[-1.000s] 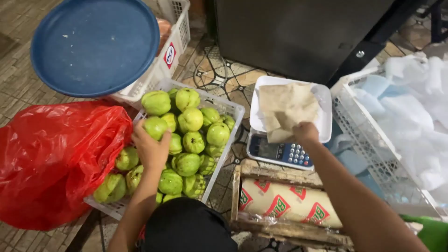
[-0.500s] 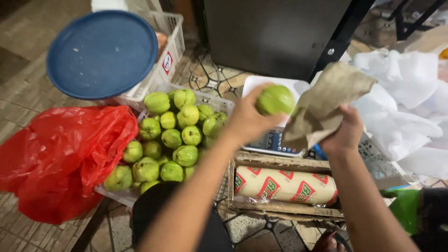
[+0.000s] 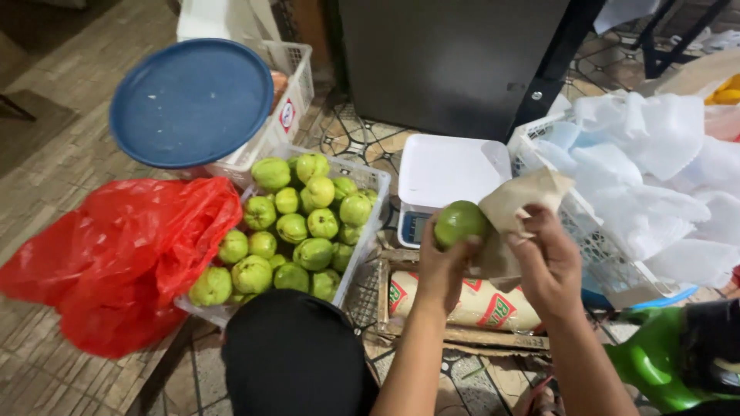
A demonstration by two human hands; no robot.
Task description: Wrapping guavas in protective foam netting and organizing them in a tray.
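Observation:
My left hand (image 3: pixel 443 266) grips a green guava (image 3: pixel 460 223) from below, just in front of the white scale (image 3: pixel 447 173). My right hand (image 3: pixel 549 258) holds a sheet of brown paper (image 3: pixel 520 204) right beside the fruit, its edge touching it. The scale's white platform is bare. To the left, a white plastic crate (image 3: pixel 362 246) holds several green guavas (image 3: pixel 308 231).
A red plastic bag (image 3: pixel 123 262) lies left of the crate. A blue round lid (image 3: pixel 189 100) rests on a white basket (image 3: pixel 289 92) behind. At the right a basket holds white foam fruit nets (image 3: pixel 655 169). A wooden box (image 3: pixel 462 304) sits under my hands, a dark cabinet (image 3: pixel 447 62) behind.
My left hand lifted a guava out of the crate and carried it right to the scale. My right hand picked the brown paper off the scale, and both lowered toward me.

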